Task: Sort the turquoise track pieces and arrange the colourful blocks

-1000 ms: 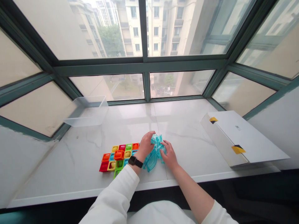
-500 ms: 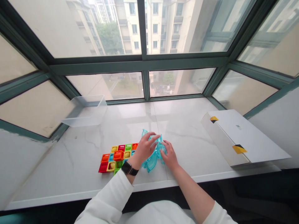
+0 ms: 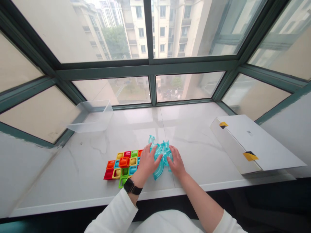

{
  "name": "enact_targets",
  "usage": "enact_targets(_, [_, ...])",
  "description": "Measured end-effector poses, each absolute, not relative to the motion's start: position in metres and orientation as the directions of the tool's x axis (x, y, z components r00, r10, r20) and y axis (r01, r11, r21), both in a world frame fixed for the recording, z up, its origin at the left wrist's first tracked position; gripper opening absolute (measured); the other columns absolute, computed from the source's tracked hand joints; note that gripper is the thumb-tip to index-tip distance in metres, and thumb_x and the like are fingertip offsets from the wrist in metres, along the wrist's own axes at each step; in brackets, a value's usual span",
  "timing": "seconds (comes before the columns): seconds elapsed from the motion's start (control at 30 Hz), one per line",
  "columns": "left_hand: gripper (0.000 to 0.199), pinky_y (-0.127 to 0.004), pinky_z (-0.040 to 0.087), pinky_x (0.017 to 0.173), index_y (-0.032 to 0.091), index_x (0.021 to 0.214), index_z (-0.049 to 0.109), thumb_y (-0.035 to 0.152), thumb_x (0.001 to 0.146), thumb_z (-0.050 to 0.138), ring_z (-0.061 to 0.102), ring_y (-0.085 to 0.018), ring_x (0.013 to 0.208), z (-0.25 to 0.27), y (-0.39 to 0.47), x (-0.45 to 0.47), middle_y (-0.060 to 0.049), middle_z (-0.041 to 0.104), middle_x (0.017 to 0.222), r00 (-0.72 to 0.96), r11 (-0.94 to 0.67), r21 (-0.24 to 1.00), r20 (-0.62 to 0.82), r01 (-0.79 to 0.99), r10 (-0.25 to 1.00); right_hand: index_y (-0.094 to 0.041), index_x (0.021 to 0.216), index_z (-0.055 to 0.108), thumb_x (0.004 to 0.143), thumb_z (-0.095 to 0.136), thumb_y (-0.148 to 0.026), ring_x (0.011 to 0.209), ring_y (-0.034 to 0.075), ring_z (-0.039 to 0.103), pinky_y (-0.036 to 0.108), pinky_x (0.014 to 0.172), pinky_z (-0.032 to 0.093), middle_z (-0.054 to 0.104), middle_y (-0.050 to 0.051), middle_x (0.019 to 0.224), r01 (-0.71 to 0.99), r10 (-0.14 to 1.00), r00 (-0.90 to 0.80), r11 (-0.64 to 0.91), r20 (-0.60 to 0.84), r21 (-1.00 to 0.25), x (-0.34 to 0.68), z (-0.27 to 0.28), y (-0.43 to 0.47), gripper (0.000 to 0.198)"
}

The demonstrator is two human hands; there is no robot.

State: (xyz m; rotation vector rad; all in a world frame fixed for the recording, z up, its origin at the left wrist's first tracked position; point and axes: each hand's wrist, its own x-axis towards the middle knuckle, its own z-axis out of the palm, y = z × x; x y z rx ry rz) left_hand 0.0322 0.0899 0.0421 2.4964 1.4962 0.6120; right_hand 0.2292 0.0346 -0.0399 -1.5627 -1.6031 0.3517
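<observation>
A pile of translucent blue plastic pieces [image 3: 162, 149], some curved like marble-run tracks, lies on the white marble sill. My left hand [image 3: 148, 160], with a black watch at the wrist, rests against the pile's left side, fingers apart. From the right, my right hand [image 3: 177, 160] touches the pile with thumb and fingers spread. Neither hand grips a piece that I can make out. Left of the pile, rows of coloured square plastic blocks [image 3: 133, 161] lie close together, partly hidden by my left hand. One orange block [image 3: 124, 161] sits on top of the others.
At the back left stands a clear plastic bin [image 3: 91, 127]. A white box [image 3: 252, 142] with yellow and black tape lies at the right. Windows with green frames [image 3: 145, 71] enclose the sill [image 3: 204, 168], whose front edge runs close to my body.
My left hand has lowered from above the blue pieces and drawn slightly left, uncovering more of them. My right hand stays nearly in place. The view has shifted slightly.
</observation>
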Motion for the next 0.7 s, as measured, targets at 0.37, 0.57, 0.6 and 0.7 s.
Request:
enact_targets(0.37, [0.056, -0.056, 0.041, 0.113, 0.021, 0.148, 0.058, 0.053, 0.102, 0.052, 0.052, -0.04, 0.141, 0.031, 0.192, 0.071, -0.023, 0.052, 0.157, 0.315, -0.225, 0.448, -0.137, 0.865, 0.939, -0.03, 0.164, 0.036, 0.1, 0.051, -0.068, 0.151, 0.039, 0.042, 0.061, 0.121, 0.041, 0.04, 0.014, 0.166, 0.733, 0.913, 0.043, 0.247, 0.405, -0.634, 0.227, -0.035, 0.031, 0.076])
enact_targets(0.57, [0.041, -0.038, 0.045, 0.109, 0.026, 0.128, 0.071, 0.05, 0.104, 0.047, 0.063, -0.027, 0.128, 0.029, 0.178, 0.068, -0.01, 0.068, 0.141, 0.471, -0.36, 0.532, -0.084, 0.766, 0.878, -0.031, 0.164, 0.035, 0.102, 0.054, -0.06, 0.148, 0.036, 0.046, 0.059, 0.119, 0.044, 0.044, 0.013, 0.163, 0.724, 0.919, 0.095, 0.199, 0.382, -0.661, 0.225, -0.037, 0.037, 0.071])
enact_targets(0.6, [0.041, -0.037, 0.046, 0.108, 0.026, 0.125, 0.072, 0.05, 0.105, 0.045, 0.064, -0.027, 0.126, 0.029, 0.175, 0.067, -0.01, 0.07, 0.138, 0.479, -0.368, 0.54, -0.076, 0.757, 0.875, -0.031, 0.163, 0.036, 0.102, 0.055, -0.06, 0.148, 0.036, 0.046, 0.059, 0.119, 0.044, 0.044, 0.013, 0.163, 0.719, 0.92, 0.097, 0.199, 0.379, -0.666, 0.224, -0.038, 0.038, 0.07])
enact_targets(0.7, [0.044, -0.035, 0.048, 0.104, 0.026, 0.117, 0.075, 0.05, 0.107, 0.04, 0.066, -0.026, 0.122, 0.032, 0.172, 0.061, -0.01, 0.073, 0.132, 0.489, -0.376, 0.564, -0.057, 0.735, 0.87, -0.031, 0.161, 0.039, 0.102, 0.056, -0.058, 0.149, 0.036, 0.046, 0.059, 0.12, 0.043, 0.044, 0.013, 0.163, 0.704, 0.922, 0.101, 0.199, 0.374, -0.682, 0.222, -0.038, 0.041, 0.068])
